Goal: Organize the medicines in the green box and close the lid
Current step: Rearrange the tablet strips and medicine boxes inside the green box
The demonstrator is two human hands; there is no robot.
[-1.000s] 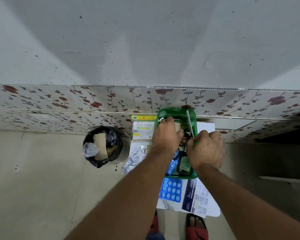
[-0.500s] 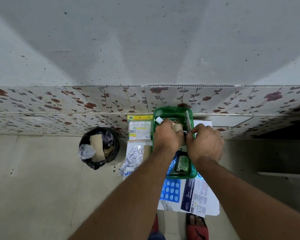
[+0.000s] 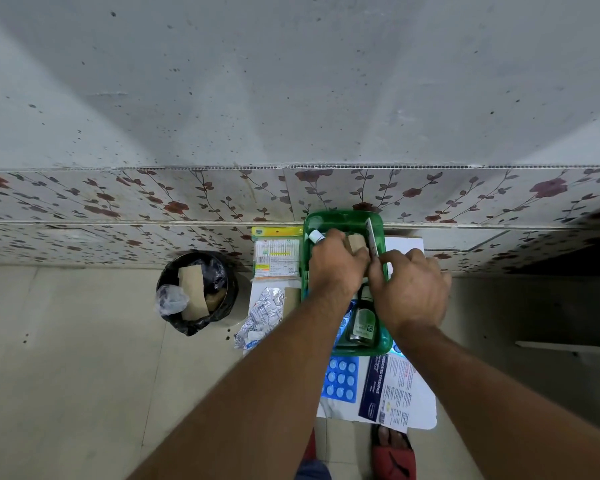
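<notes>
The green box stands open on a small white surface against the flowered wall. My left hand is inside it, closed on a small white-capped tube, beside a tan roll. My right hand pinches a thin silver strip standing on edge along the box's right side. A dark green bottle lies in the box's near end. A blue blister pack and a printed dressing packet lie in front of the box.
A black bin with cardboard and plastic stands on the floor at left. A yellow-topped packet and crumpled foil strips lie left of the box. Feet in red sandals show below.
Both hands have shifted a little toward the far end of the box. The white-capped tube now shows past my left hand's knuckles, and more of the green bottle is uncovered.
</notes>
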